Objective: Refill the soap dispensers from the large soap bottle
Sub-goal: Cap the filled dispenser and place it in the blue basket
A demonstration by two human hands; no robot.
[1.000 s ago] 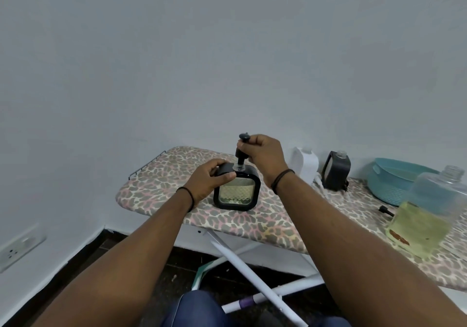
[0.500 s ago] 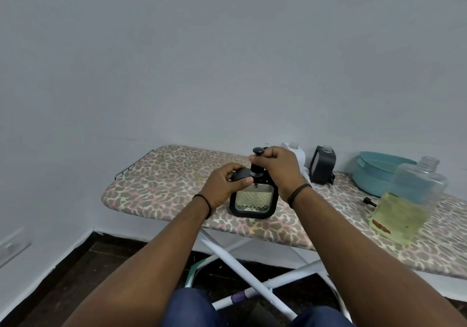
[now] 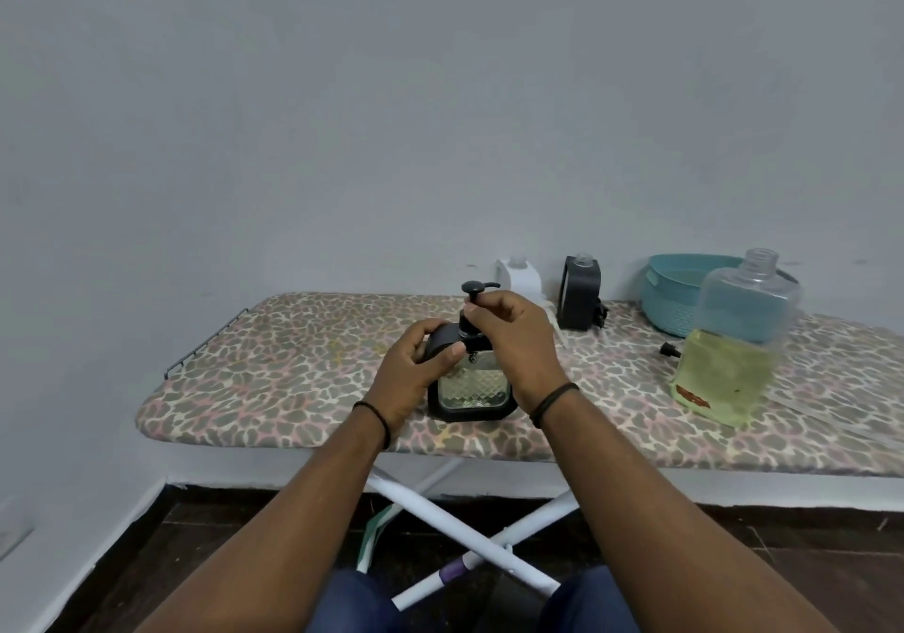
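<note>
Right hand (image 3: 513, 343) has shifted to pinching the pump (image 3: 472, 312) collar; left hand (image 3: 416, 373) grips the black dispenser (image 3: 472, 388), probably screwing it shut after refilling

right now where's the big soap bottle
In the head view the big soap bottle stands at the right of the ironing board, in front of the teal basket.

Black dispenser (image 3: 472, 388) upright, large bottle (image 3: 734, 339) uncapped
</note>
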